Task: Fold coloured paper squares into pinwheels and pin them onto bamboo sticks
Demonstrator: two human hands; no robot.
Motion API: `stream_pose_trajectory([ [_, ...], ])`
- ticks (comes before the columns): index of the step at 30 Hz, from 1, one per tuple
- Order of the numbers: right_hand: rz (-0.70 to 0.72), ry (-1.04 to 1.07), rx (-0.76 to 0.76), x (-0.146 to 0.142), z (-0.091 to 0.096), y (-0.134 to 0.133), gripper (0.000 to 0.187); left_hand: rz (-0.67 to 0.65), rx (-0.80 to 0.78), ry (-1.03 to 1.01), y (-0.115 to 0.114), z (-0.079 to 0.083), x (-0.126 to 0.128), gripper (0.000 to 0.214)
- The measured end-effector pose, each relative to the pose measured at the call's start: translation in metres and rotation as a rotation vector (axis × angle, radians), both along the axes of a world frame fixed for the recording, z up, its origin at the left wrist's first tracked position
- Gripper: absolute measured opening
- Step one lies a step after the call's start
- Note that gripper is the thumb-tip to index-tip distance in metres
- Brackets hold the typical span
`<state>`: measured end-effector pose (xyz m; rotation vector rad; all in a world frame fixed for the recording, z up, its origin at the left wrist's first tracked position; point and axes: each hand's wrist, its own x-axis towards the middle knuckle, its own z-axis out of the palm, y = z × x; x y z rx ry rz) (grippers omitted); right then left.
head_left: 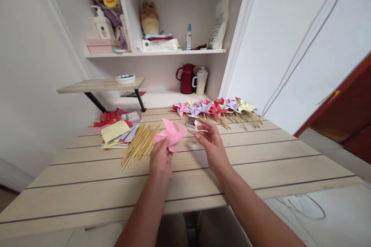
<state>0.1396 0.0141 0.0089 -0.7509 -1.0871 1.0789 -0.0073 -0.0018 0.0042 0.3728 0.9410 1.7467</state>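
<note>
My left hand [161, 156] is closed on a pink paper pinwheel [171, 133], pinching it low with the thumb on top; no stick shows on it. Just right of it, my right hand [211, 141] is open, thumb and fingers apart, with nothing visible between them. Its fingertips are close to a small box [191, 120] and a little heap of tiny metal pins [191, 131] in front of that box. Left of my left hand lies a spread of thin wooden sticks [140, 142].
Beyond the sticks are stacked coloured paper sheets [116, 130] and a clear plastic container [131, 116]. Finished pinwheels on sticks [217, 109] lie at the back right. A small raised shelf [98, 85] stands back left. A red jug [187, 80] and a cup [201, 81] stand behind.
</note>
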Motion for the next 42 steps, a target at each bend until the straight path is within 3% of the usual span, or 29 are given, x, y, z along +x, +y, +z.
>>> stream_pose_trajectory([
  [3,0.152,-0.134,0.042,-0.003,0.001,-0.005,0.054,0.06,-0.016,-0.077,0.001,0.001,-0.007,0.031],
  [7,0.277,-0.321,0.074,-0.012,0.0,-0.013,0.054,0.015,0.036,-0.043,-0.001,0.0,-0.005,0.032],
  [11,0.193,-0.436,0.09,-0.016,-0.001,-0.016,0.03,-0.043,0.096,0.039,-0.003,-0.001,0.0,0.032],
  [14,0.142,-0.409,0.071,-0.016,-0.001,-0.015,0.018,-0.037,0.116,0.111,-0.004,-0.002,0.003,0.032],
  [25,0.066,-0.328,-0.047,-0.017,0.006,-0.014,0.029,-0.044,0.151,0.279,-0.006,-0.006,0.013,0.02],
  [42,0.007,-0.337,-0.058,-0.018,0.008,-0.014,0.031,-0.068,0.143,0.224,-0.007,-0.005,0.014,0.026],
])
